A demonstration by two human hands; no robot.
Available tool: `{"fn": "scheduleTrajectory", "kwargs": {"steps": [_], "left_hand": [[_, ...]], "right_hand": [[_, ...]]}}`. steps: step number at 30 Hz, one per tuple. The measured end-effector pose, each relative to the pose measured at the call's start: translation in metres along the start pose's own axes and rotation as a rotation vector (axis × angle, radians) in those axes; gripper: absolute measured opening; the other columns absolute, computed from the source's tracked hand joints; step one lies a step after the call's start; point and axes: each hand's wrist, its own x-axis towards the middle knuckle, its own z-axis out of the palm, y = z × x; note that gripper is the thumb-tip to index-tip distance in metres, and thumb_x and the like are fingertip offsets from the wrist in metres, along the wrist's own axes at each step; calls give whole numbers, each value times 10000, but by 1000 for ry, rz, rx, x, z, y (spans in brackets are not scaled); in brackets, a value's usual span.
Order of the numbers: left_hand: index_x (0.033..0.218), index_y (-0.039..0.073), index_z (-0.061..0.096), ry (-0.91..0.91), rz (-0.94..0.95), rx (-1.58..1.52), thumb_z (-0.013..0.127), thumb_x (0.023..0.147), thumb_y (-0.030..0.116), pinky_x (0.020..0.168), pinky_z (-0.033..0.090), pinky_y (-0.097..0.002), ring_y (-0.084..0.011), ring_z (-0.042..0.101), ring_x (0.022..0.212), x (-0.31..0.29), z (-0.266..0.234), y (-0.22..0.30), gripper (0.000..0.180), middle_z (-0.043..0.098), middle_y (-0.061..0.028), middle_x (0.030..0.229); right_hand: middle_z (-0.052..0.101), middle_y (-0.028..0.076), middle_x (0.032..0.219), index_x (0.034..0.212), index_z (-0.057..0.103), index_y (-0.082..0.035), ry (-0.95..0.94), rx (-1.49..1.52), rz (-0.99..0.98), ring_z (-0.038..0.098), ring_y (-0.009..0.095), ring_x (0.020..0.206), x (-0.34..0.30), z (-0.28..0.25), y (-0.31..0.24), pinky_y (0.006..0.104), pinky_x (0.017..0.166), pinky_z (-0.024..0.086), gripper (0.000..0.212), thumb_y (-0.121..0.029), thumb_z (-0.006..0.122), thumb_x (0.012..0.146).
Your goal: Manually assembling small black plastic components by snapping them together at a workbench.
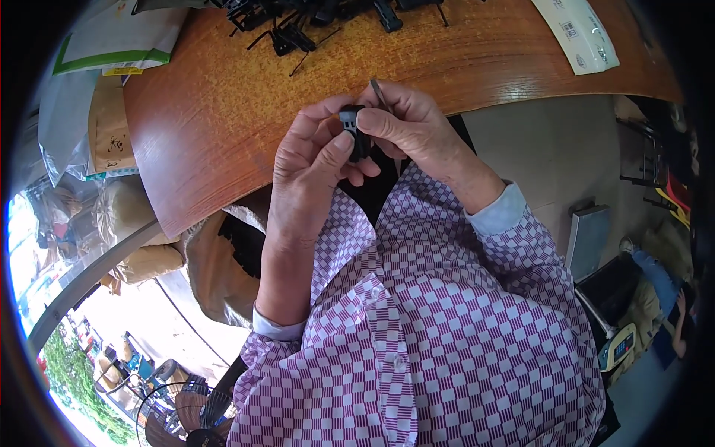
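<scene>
My left hand (309, 167) and my right hand (417, 130) meet just over the near edge of a brown wooden table (223, 119). Both pinch a small black plastic part (354, 130), the left thumb pressing on its lower side. A thin grey metal piece (378, 93) sticks up from between the fingers of my right hand. Both forearms wear purple-and-white checked sleeves with pale cuffs.
A heap of similar black plastic parts and thin wires (313, 22) lies at the table's far edge. A white packet (577, 33) sits at the far right, paper bags and envelopes (112, 45) at the left. A fan (190, 413) stands on the floor below.
</scene>
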Motion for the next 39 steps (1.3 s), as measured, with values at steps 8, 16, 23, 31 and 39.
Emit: {"fn": "scheduleTrajectory", "kwargs": {"steps": [8, 16, 23, 31, 39], "left_hand": [[1273, 45, 451, 2, 145, 686, 590, 827, -61, 611, 505, -223, -80, 604, 674, 0, 5, -5, 478, 605, -52, 889], [1189, 31, 452, 4, 93, 618, 548, 874, -48, 635, 510, -226, -93, 619, 738, 0, -8, 1, 338, 597, -56, 868], [1117, 29, 452, 56, 128, 675, 568, 842, -70, 608, 515, -244, -122, 634, 718, 0, -12, -2, 314, 605, -76, 849], [1074, 50, 460, 217, 353, 1072, 589, 851, -25, 613, 504, -296, -168, 632, 691, 3, 1, -3, 268, 599, -97, 763], [943, 50, 466, 170, 140, 397, 437, 1001, 219, 646, 482, -226, -148, 631, 737, 3, 3, -3, 181, 602, -52, 808]], "right_hand": [[492, -47, 648, 871, 586, -36, 90, -291, -98, 462, 15, 579, -9, 13, -2, 182, 487, 370, 208, -236, 591, 931], [555, 19, 756, 991, 550, -1, 42, -541, -39, 541, 67, 675, -18, 24, -4, 226, 581, 449, 240, -220, 451, 999], [557, 45, 778, 1072, 519, 26, 3, -577, 18, 550, 89, 707, -16, 29, -8, 233, 633, 465, 177, -111, 450, 985], [571, 56, 769, 1031, 539, -24, 133, -668, -92, 572, 98, 696, -10, 35, -9, 218, 597, 457, 146, -144, 475, 977], [585, 64, 567, 982, 552, -56, 441, -1616, -344, 601, 202, 492, 48, -39, -35, 313, 460, 478, 310, -341, 617, 879]]}}
